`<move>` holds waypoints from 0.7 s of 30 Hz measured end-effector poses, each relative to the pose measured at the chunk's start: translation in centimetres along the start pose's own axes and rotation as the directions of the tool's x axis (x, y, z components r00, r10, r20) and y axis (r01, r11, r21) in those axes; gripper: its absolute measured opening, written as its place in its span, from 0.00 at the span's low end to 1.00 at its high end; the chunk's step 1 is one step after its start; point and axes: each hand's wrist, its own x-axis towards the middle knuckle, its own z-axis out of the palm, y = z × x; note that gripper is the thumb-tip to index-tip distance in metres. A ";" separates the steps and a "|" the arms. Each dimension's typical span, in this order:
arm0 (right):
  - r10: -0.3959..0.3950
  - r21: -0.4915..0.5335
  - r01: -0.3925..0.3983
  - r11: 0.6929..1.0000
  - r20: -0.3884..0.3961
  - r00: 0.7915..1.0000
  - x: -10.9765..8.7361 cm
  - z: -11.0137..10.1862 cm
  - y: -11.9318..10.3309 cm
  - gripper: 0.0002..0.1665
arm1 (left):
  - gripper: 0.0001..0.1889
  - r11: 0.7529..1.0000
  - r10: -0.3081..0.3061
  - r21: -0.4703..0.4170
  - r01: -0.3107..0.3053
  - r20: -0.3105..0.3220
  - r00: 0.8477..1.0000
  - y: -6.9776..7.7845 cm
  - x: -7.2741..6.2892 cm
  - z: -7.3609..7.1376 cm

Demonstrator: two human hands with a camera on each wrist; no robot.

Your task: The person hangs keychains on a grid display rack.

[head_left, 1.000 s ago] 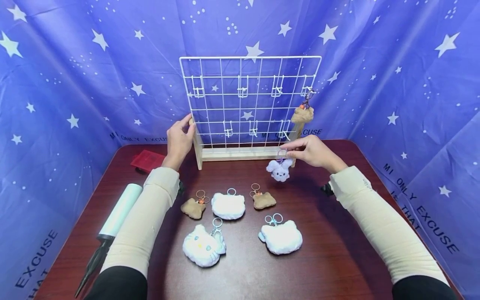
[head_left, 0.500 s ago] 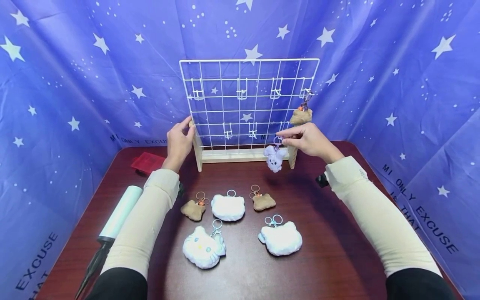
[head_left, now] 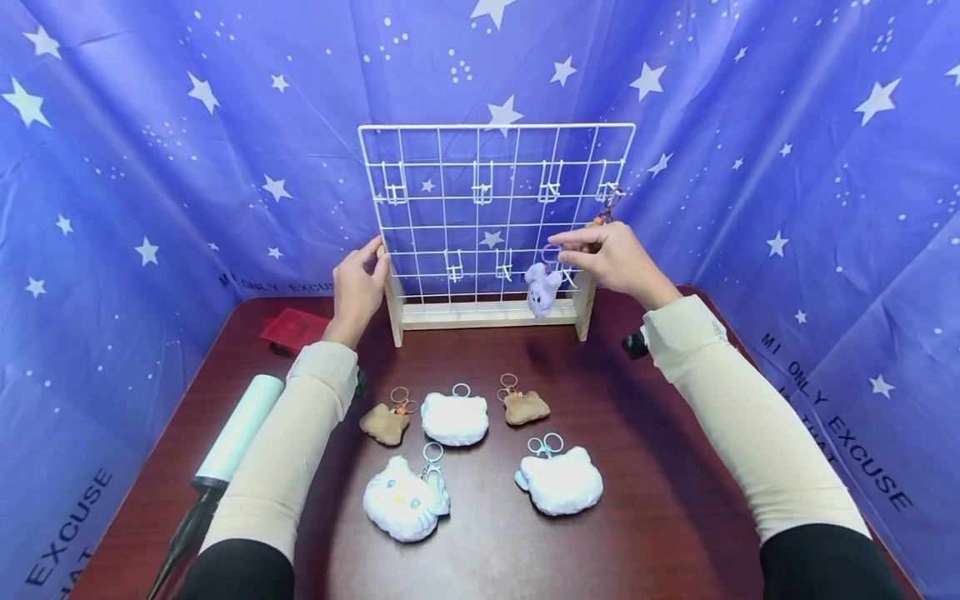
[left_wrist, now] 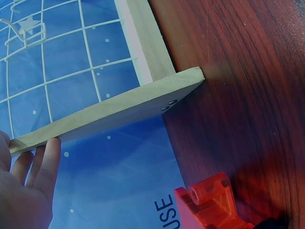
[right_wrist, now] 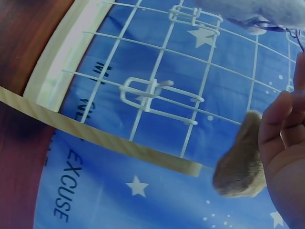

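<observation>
My right hand [head_left: 617, 260] pinches the purple ring [head_left: 551, 252] of a small lilac plush keychain [head_left: 542, 290]. The plush hangs in front of the lower right of a white wire grid rack [head_left: 457, 225]. At the top of the right wrist view, part of the lilac plush [right_wrist: 267, 10] shows beside the fingers. My left hand [head_left: 358, 287] grips the top of the rack's left wooden post [head_left: 393, 304], fingers against its outer side in the left wrist view. Behind my right hand, a brown plush keychain [right_wrist: 240, 160] hangs from the upper right hook, mostly hidden in the head view.
White hooks [head_left: 482, 193] line the grid in two rows. On the table lie brown plush keychains [head_left: 386, 425] and white cat plush keychains [head_left: 405, 504]. A red plastic box [head_left: 294, 329] and a pale green cylinder with black handle [head_left: 240, 429] are at left.
My right hand has lifted the lilac plush keychain up and slightly left, from near the base to in front of the lower grid. My left hand stays on the post.
</observation>
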 end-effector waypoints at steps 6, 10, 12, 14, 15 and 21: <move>0.074 0.037 -0.072 0.997 -0.059 0.995 1.1 -0.8 -1.0 0.15 | 0.20 1.000 0.010 0.002 -0.010 -0.005 1.000 -0.1 0.2 0.0; 0.124 0.113 -0.113 0.987 -0.095 0.988 1.7 -1.3 -1.6 0.16 | 0.19 1.000 0.023 -0.007 -0.023 -0.015 1.000 0.0 0.2 -0.1; 0.145 0.154 -0.127 0.980 -0.110 0.983 1.9 -1.4 -1.7 0.17 | 0.19 1.000 0.028 -0.011 -0.028 -0.019 0.999 0.1 0.3 -0.1; 0.166 0.184 -0.142 0.973 -0.122 0.978 2.2 -1.5 -1.8 0.18 | 0.19 0.999 0.031 -0.014 -0.031 -0.017 0.999 0.1 0.3 -0.1; 0.176 0.188 -0.150 0.971 -0.128 0.976 2.2 -1.5 -1.8 0.18 | 0.19 0.999 0.032 -0.014 -0.032 -0.017 0.999 0.1 0.3 -0.1; 0.202 0.203 -0.168 0.965 -0.156 0.967 2.6 -1.3 -2.2 0.18 | 0.19 1.000 0.022 -0.010 -0.022 -0.015 1.000 -0.1 0.1 0.0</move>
